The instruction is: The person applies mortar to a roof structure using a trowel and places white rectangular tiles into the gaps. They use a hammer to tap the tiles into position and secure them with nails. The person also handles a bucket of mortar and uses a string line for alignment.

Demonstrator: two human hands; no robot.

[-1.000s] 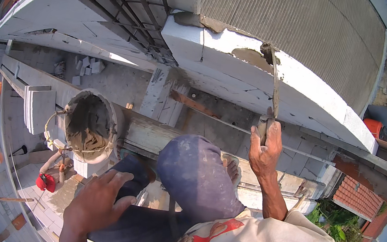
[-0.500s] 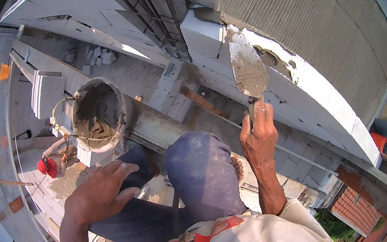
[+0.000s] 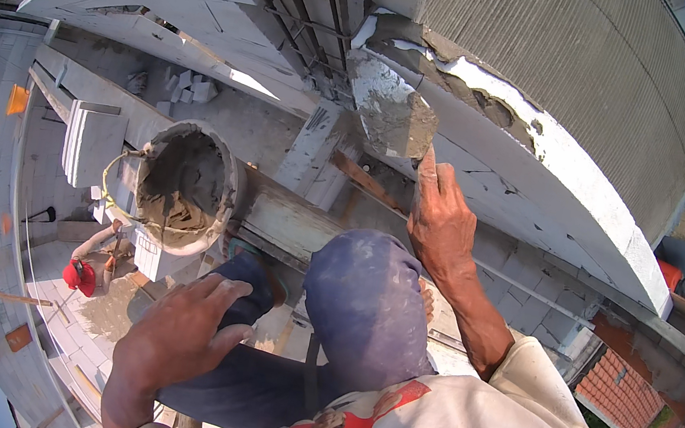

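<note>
A pointed masonry trowel (image 3: 388,108) smeared with grey mortar is in my right hand (image 3: 445,228), with my fingers wrapped round its handle and the index finger stretched toward the blade. The blade lies against the left end of the white block wall's top edge (image 3: 575,181), where wet mortar (image 3: 497,111) sits in patches. My left hand (image 3: 182,327) holds nothing; its fingers are loosely stretched and the thumb stands apart, over my bent leg in dark trousers (image 3: 248,389). Beyond that hand stands a bucket (image 3: 232,199) with mortar (image 3: 176,213) inside and a rope handle.
Steel reinforcing bars (image 3: 301,7) rise left of the trowel. A grooved grey surface (image 3: 563,79) adjoins the block edge. Under the bucket runs a plank (image 3: 284,228). Far below, a person in a red cap (image 3: 80,276) works near stacked white panels (image 3: 94,146). A tiled roof (image 3: 626,390) lies at lower right.
My right hand has moved the trowel left along the block edge, toward the steel bars. More mortar shows at the edge's left end. The left hand stays nearly in place.
</note>
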